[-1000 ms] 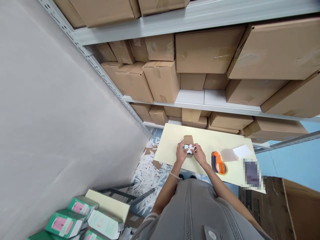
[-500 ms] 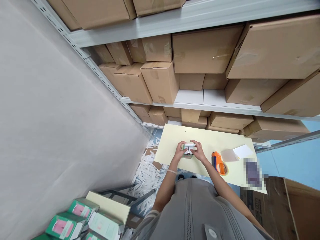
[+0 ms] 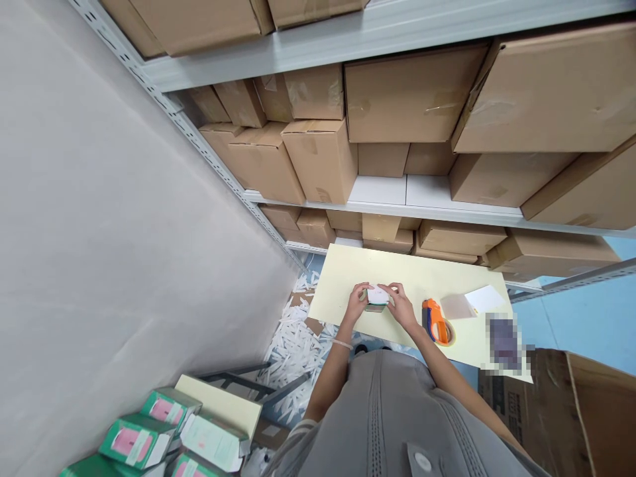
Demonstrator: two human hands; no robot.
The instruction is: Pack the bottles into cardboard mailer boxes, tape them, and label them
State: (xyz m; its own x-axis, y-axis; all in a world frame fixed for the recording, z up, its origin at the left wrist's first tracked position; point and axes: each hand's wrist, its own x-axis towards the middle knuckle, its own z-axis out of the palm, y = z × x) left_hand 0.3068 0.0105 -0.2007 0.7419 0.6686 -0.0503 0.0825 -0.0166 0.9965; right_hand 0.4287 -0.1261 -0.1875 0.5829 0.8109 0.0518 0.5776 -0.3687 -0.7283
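A small carton [image 3: 377, 295] with a white top and green edges is between my two hands over the pale yellow table [image 3: 338, 278]. My left hand [image 3: 356, 302] grips its left side, fingers curled round the far corner. On the right side my right hand [image 3: 401, 306] holds it, with fingers over the top edge. The white top panel lies flat and bears small dark marks too small to read. An orange tape dispenser [image 3: 435, 320] with a tape roll rests to the right of my right hand.
White paper [image 3: 484, 299] and a blurred-out dark item [image 3: 504, 343] lie at the table's right. Shelves of cardboard boxes [image 3: 318, 159] rise behind. Green cartons [image 3: 132, 442] are stacked lower left, an open cardboard box [image 3: 541, 404] stands lower right. Paper strips [image 3: 293, 338] litter the floor.
The carton's top was open with a dark gap showing; now a white flap covers it. Both hands stay on its sides, and my right fingers have shifted slightly. The view has moved a little.
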